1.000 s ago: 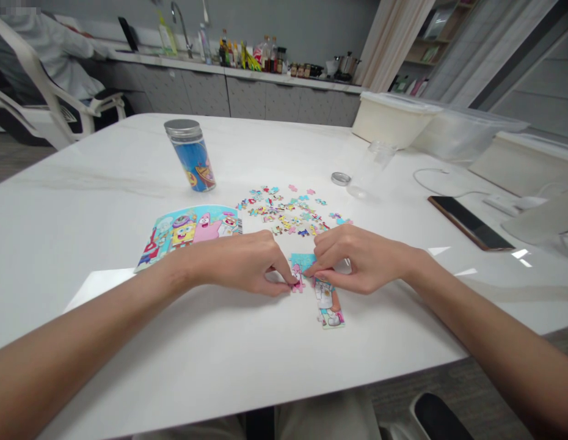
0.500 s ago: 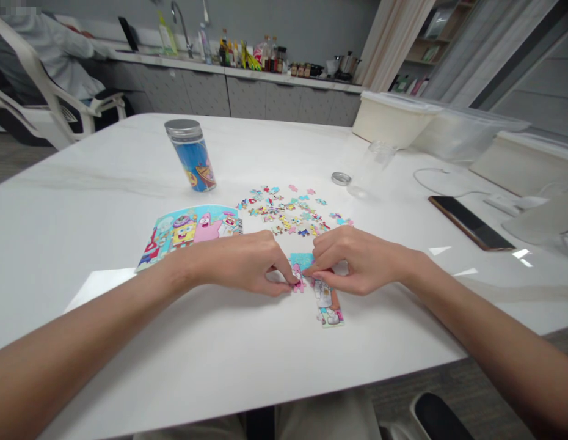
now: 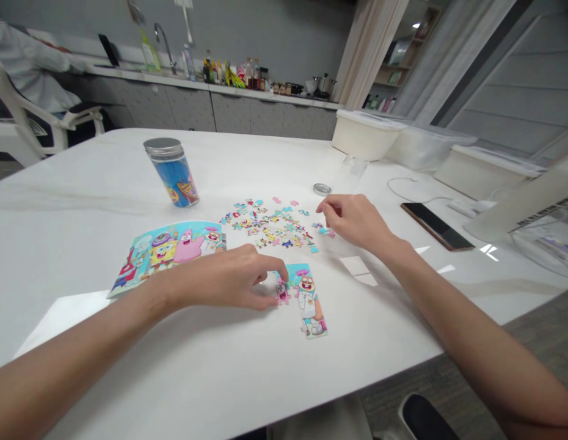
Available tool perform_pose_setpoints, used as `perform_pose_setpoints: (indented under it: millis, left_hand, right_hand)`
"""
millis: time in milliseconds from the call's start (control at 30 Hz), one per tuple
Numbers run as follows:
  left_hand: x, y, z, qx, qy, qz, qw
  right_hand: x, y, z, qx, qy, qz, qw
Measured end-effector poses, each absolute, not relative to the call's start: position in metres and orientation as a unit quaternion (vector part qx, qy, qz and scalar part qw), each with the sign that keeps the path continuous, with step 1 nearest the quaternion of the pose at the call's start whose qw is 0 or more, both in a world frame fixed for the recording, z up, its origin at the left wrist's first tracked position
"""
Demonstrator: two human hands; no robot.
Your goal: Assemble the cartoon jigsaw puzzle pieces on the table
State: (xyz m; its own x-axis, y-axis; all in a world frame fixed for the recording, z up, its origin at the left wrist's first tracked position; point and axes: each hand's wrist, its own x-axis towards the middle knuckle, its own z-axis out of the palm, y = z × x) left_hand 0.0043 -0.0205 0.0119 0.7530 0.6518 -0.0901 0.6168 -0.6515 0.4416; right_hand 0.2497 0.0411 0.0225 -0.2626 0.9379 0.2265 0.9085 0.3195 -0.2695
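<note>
A strip of joined jigsaw puzzle pieces (image 3: 311, 302) lies on the white table, showing a cartoon figure in a white suit. At its upper left sits a pink-faced puzzle piece (image 3: 282, 293). My left hand (image 3: 240, 278) rests beside that piece, thumb and index finger apart and touching around its edge. Farther right, my right hand (image 3: 355, 220) hovers over the right side of the loose puzzle pieces (image 3: 275, 227). Its fingers are curled together, and whether anything is between them is hidden.
A picture sheet (image 3: 187, 244) lies left, over white paper (image 3: 68, 315). Behind stands a blue-printed jar (image 3: 176, 180) with a metal lid. A loose lid (image 3: 322, 189), clear jar (image 3: 354, 171), phone (image 3: 435, 226) and storage boxes (image 3: 366, 134) are rightward. Someone sits far left.
My right hand has left the joined pieces and moved up over the loose ones. My left thumb and index finger have spread around the pink-faced piece. The camera view has shifted.
</note>
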Motion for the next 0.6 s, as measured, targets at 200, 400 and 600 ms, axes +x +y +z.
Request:
perform_pose_setpoints:
  millis: [200,400,600]
  left_hand:
    - [0.006,-0.022,0.007,0.914,0.342,0.054,0.213]
    - [0.007,-0.025,0.005,0.913,0.348,0.048,0.208]
    - [0.008,-0.026,0.006,0.910,0.362,0.029,0.201]
  right_hand:
    - [0.258,0.046,0.018,-0.625,-0.777,0.027,0.075]
    - [0.261,0.045,0.021,-0.633,-0.772,0.046,0.035]
    - [0.270,0.049,0.026,-0.652,-0.757,0.032,0.021]
